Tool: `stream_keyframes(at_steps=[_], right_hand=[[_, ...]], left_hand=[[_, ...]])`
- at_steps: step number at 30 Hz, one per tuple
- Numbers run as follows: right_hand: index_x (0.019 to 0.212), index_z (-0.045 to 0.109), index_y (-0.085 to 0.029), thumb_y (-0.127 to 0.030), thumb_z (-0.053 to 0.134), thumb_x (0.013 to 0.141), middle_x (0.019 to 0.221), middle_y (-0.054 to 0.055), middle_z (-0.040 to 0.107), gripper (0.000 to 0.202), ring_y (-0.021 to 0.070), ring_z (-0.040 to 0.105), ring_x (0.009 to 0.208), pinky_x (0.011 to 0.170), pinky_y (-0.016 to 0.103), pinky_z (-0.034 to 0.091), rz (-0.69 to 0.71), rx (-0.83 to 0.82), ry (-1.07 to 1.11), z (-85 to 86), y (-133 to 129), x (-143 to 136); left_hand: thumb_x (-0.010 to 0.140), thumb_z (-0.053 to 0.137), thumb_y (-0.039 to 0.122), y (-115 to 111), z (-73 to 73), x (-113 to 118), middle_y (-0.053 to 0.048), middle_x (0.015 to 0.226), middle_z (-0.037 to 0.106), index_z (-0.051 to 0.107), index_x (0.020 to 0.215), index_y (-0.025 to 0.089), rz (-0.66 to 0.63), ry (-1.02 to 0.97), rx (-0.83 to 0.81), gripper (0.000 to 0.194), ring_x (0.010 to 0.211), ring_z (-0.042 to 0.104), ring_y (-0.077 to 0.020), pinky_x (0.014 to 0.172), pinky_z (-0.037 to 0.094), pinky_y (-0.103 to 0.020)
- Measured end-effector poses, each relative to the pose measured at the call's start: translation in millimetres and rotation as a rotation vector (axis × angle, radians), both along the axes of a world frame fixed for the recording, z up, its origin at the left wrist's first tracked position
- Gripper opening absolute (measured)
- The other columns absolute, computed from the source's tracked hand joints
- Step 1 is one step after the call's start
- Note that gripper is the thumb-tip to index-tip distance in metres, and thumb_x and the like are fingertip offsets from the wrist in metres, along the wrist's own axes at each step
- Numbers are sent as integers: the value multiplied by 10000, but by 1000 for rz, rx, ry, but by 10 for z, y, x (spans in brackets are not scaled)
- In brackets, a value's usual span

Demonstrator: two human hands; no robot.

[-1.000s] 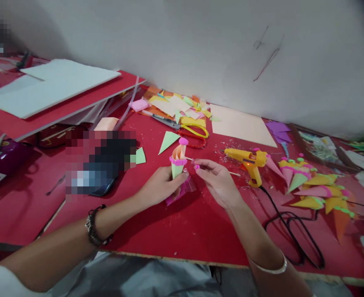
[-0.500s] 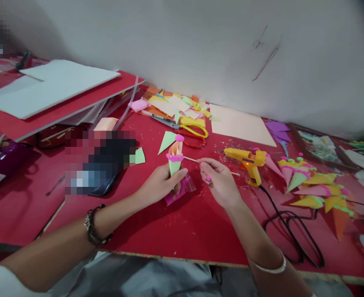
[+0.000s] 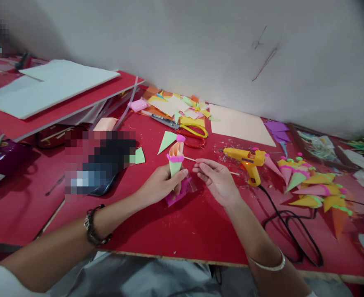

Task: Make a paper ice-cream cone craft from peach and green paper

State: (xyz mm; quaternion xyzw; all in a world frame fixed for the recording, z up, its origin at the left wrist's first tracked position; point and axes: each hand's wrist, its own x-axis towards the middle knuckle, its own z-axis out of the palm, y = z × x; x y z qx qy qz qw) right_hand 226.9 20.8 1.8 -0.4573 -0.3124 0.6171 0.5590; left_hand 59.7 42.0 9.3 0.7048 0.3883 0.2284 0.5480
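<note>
My left hand (image 3: 161, 181) is closed around a small paper ice cream cone (image 3: 175, 165), held upright. It has a light green cone, a pink clay band, a peach swirl and a pink ball on top. A packet of magenta clay (image 3: 180, 196) in clear plastic lies beneath that hand. Between the fingertips of my right hand (image 3: 217, 179) is a thin wooden stick (image 3: 190, 159), its tip touching or very close to the pink band. The far end of the stick shows beyond the hand. To the right lies a yellow glue gun (image 3: 246, 161).
Several finished paper cones (image 3: 320, 189) lie at the right, near the glue gun's black cord (image 3: 285, 222). Behind my hands are scissors (image 3: 194, 130), paper scraps (image 3: 175, 105) and a peach sheet (image 3: 240, 123). A dark phone (image 3: 107, 177) lies at the left.
The pink bit that showed by the right hand's fingers is no longer visible there, and those fingers have opened out slightly. The left hand and cone are nearly still.
</note>
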Motion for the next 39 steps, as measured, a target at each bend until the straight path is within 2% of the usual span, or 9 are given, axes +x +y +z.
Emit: stream_keyframes(at_steps=[5, 13, 16, 21, 25, 31, 34, 36, 39], right_hand=[[887, 647, -201, -219, 599, 724, 639, -34, 616, 170, 42, 576, 559, 562, 140, 463, 21, 37, 19, 4, 4, 10], [938, 632, -191, -181, 567, 738, 842, 17, 657, 211, 58, 599, 718, 701, 165, 468, 35, -20, 97, -1, 14, 10], [943, 623, -193, -191, 574, 737, 827, 11, 660, 212, 55, 604, 684, 662, 155, 474, 60, -12, 90, 6, 4, 7], [793, 602, -200, -197, 625, 703, 656, -35, 639, 94, 39, 587, 576, 566, 122, 469, 34, 23, 73, 6, 3, 14], [680, 594, -181, -197, 649, 677, 664, -30, 648, 57, 24, 578, 561, 519, 88, 452, 0, 16, 54, 1, 7, 14], [766, 671, -185, -188, 661, 652, 826, 5, 675, 115, 81, 610, 782, 776, 178, 477, -10, 37, 47, -9, 14, -10], [782, 674, -186, -189, 649, 665, 863, 11, 673, 120, 93, 597, 864, 828, 182, 450, -9, 40, 53, -3, 11, -14], [757, 662, -191, -176, 654, 658, 831, 0, 671, 100, 80, 602, 818, 779, 170, 463, 5, 31, 53, 5, 4, -9], [716, 627, -201, -182, 664, 648, 705, -37, 644, 80, 46, 585, 633, 589, 135, 468, 22, 8, 37, 18, -6, 7]], left_hand=[[854, 324, 416, -4, 1, -3, 15, 470, 517, 472, 500, 137, -9, -10, -13, 474, 450, 482, -74, 515, 374, -175], [850, 342, 411, -9, 12, -1, 20, 469, 509, 483, 504, 136, 9, -29, -19, 464, 456, 479, -70, 511, 371, -170], [852, 339, 406, -13, 12, -1, 19, 463, 509, 478, 498, 135, -2, -34, -30, 467, 454, 482, -71, 512, 374, -170], [855, 331, 406, -12, 6, -4, 15, 462, 513, 475, 500, 136, -21, -15, -29, 469, 450, 480, -75, 507, 373, -173], [858, 323, 409, -11, 1, -6, 11, 461, 518, 471, 494, 136, -31, -11, -34, 478, 449, 479, -75, 510, 374, -174], [853, 333, 405, -9, 11, 2, 12, 467, 511, 479, 501, 134, -21, -34, -37, 467, 449, 478, -73, 511, 379, -173], [850, 336, 411, -12, 8, 0, 11, 479, 512, 480, 504, 134, -10, -33, -24, 466, 459, 482, -74, 525, 382, -176], [851, 329, 412, -17, 2, -3, 12, 478, 505, 477, 504, 134, -22, -35, -29, 469, 460, 480, -74, 522, 381, -176], [853, 324, 407, -20, -8, -4, 15, 504, 497, 478, 535, 133, -42, -49, -37, 447, 480, 476, -76, 515, 372, -175]])
